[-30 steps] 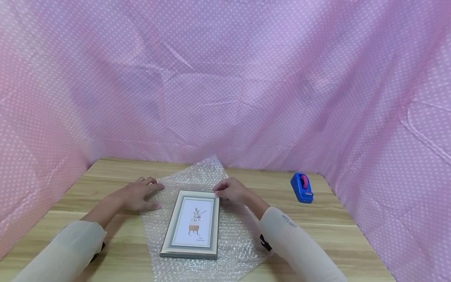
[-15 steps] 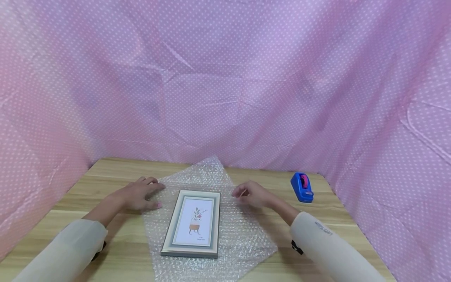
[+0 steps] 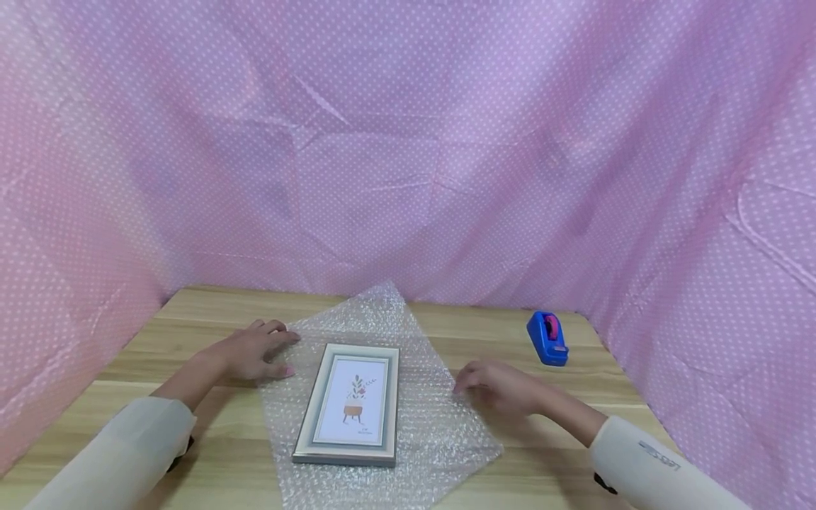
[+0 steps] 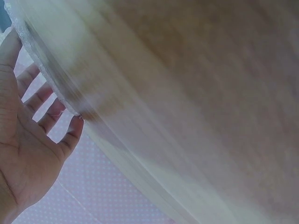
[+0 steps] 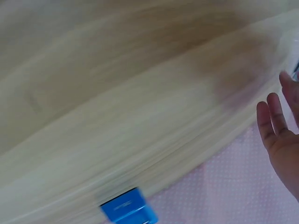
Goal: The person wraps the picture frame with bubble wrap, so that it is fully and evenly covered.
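Picture frame (image 3: pixel 347 405) hides part of the bubble wrap (image 3: pixel 433 418) beneath.

Creased pink cloth walls (image 3: pixel 408 142) with white dots, pale wood-grain tabletop (image 3: pixel 599 382)

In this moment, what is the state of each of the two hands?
Left hand: open, fingers on the left edge of the bubble wrap.
Right hand: open, by the wrap's right edge; touch unclear.
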